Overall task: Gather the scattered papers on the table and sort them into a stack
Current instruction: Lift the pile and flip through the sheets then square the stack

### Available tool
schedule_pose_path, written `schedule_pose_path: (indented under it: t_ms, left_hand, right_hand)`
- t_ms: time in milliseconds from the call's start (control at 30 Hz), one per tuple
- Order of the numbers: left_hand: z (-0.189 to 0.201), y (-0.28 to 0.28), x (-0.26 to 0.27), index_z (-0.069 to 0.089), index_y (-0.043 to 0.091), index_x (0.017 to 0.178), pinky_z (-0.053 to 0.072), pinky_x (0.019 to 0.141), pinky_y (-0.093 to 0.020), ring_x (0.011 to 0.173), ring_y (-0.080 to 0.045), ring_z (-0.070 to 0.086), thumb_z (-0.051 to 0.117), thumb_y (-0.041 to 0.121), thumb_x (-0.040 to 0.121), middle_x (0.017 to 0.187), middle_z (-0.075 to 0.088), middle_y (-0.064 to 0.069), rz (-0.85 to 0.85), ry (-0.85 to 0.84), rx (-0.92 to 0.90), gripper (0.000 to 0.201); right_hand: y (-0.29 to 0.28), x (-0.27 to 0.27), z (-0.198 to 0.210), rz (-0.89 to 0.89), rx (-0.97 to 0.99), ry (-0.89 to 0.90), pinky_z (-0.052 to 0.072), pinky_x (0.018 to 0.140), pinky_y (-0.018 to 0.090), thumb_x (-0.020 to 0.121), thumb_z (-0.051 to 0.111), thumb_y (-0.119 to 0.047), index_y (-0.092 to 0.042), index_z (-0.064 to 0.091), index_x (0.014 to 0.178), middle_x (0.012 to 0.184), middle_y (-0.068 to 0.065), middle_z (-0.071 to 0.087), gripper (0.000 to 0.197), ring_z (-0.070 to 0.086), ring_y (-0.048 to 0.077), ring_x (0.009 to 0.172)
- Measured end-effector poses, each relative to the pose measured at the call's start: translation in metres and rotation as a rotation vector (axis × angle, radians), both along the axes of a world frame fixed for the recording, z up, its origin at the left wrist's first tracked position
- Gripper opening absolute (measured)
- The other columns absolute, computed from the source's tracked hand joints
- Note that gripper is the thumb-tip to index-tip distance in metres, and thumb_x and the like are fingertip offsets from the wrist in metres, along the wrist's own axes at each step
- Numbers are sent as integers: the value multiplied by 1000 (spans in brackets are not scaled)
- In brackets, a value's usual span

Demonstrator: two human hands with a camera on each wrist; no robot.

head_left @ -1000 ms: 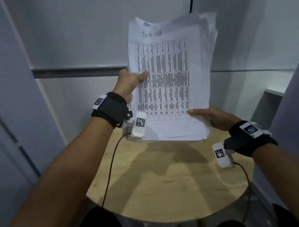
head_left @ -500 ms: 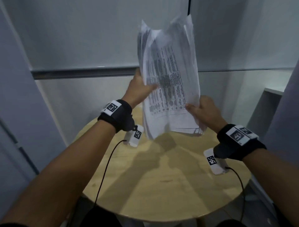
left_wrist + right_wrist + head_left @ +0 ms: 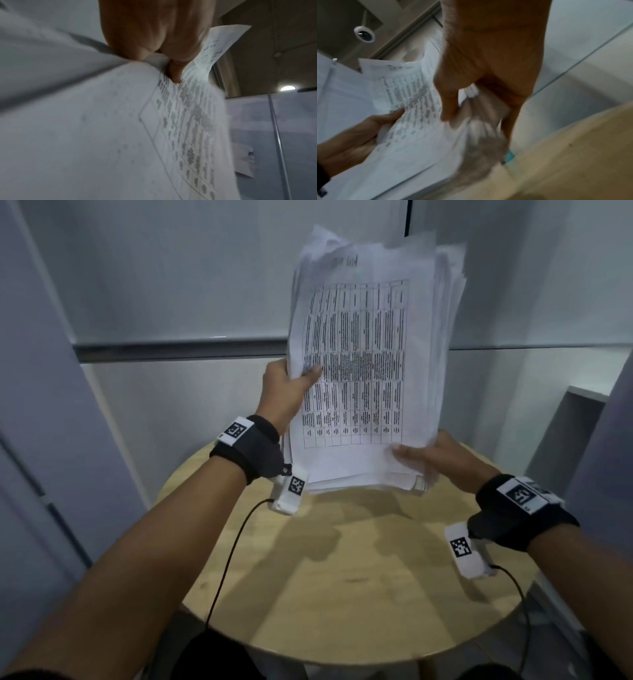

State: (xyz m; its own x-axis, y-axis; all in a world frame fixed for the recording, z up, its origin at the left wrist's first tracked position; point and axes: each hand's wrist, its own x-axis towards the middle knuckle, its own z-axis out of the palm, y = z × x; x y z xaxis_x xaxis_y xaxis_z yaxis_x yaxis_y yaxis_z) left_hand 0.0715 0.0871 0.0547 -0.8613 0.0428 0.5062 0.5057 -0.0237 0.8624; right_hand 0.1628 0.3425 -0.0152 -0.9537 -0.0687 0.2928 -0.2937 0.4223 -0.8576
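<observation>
Left of centre, our left hand (image 3: 287,392) pinches the papers (image 3: 370,364) by their left edge, thumb pressed on the printed grid, fingers curled behind. The papers stand upright in the middle of the frame, above the far side of the table (image 3: 359,577); whether their bottom edge touches it, we cannot tell. The top edges are ragged and fan toward the upper right, so these sheets are not square. Lower right, our right hand (image 3: 435,455) clamps the bottom corner, thumb in front, fingers behind. The risk, as we judge it: loosen either pinch to tap the edges and the back sheets slide out and spill; squeeze harder and that corner creases.
</observation>
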Motion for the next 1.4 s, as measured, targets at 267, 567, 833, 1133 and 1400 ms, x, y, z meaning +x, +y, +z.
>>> schedule_pose_path:
  t_ms: [267, 567, 833, 1133, 1400]
  left_hand:
    - [-9, 17, 9, 73, 15, 95, 57, 70, -29, 77, -16, 66, 75, 22, 88, 89, 73, -8, 226, 134, 12, 10]
    - [-86, 18, 17, 69, 18, 115, 54, 96, -37, 99, -15, 70, 78, 26, 79, 107, 74, 4, 36, -269, -38, 38]
    - [-45, 23, 22, 66, 18, 116, 55, 82, -23, 99, -9, 71, 76, 23, 87, 110, 73, 0, -85, -125, 40, 31]
    - [38, 47, 20, 59, 23, 73, 54, 78, -32, 78, -20, 65, 67, 77, 70, 75, 63, 7, 261, -128, 147, 54]
    - [52, 45, 2, 65, 18, 79, 50, 65, -29, 68, -20, 62, 73, 56, 71, 79, 67, 3, 334, -176, 173, 40]
  right_hand:
    - [-4, -12, -20, -144, 65, 104, 57, 79, 50, 85, 68, -48, -4, 72, 103, 92, 16, 73, 48, 70, 27, 85]
    - [-11, 1, -35, -176, 43, -163, 55, 87, 30, 77, 82, -35, -15, 65, 123, 114, 0, 71, 53, 68, 17, 103]
    - [-43, -7, 56, -255, -365, 273, 55, 94, 41, 63, 86, -51, -20, 65, 117, 111, -2, 73, 66, 70, 15, 103]
    - [-61, -21, 107, -645, -618, 262, 53, 65, 31, 72, 69, -69, -16, 54, 82, 82, -5, 59, 56, 59, 13, 71]
    - [-58, -23, 125, -697, -587, 255, 56, 68, 33, 78, 69, -55, -23, 50, 72, 83, -3, 60, 38, 60, 13, 71]
